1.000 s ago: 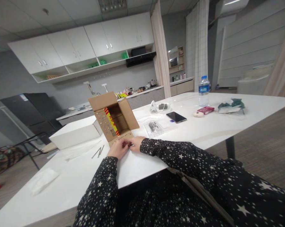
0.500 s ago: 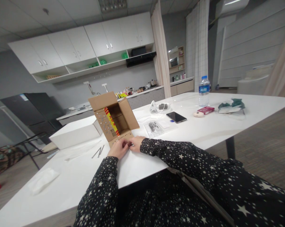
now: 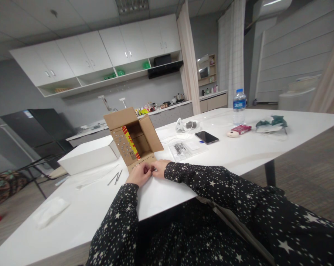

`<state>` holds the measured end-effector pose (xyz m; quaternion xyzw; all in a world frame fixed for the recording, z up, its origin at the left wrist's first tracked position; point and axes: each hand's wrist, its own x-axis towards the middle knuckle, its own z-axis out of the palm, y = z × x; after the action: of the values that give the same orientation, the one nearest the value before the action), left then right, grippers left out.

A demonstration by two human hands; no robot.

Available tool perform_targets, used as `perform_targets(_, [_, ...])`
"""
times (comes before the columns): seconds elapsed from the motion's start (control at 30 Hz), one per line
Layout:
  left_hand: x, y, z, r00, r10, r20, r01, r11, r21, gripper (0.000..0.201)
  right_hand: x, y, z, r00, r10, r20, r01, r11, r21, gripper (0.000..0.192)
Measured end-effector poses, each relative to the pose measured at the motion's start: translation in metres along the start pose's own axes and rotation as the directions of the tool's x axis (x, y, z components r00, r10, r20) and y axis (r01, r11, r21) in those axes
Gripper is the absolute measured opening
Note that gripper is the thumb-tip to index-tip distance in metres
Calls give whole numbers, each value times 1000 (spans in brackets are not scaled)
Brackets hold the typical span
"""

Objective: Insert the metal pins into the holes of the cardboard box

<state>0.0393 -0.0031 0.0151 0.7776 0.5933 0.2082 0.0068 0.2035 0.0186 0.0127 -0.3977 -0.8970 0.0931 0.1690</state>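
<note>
**Scarcely a Change**

The cardboard box stood where it had, flaps spread, left hand and right hand close together at its near edge, fingers curled; I couldn't tell what they gripped. The white table beneath looked unchanged.

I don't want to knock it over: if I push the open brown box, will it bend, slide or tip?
The box would probably feel light for its size, since it looks like thin cardboard. Its flaps would likely wobble, because they stand open. It might slide before it tips, as the table looks smooth and shiny.
</note>
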Motion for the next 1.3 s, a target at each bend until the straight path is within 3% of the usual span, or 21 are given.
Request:
perform_targets(0.67, [-1, 6, -4, 997, -72, 28, 71, 997, 38, 12, -1, -1, 0, 1000, 6, 7, -6, 1000, -1, 31])
perform_targets(0.97, [-3, 13, -9, 992, -78, -95, 76, 997, -21, 13, 2, 2, 2, 1000, -1, 10, 1, 1000, 5, 32])
perform_targets(1.3, [-1, 5, -6, 957, -8, -289, -22, 995, -102, 12, -2, -5, -6, 997, 63, 48, -63, 998, 1, 29])
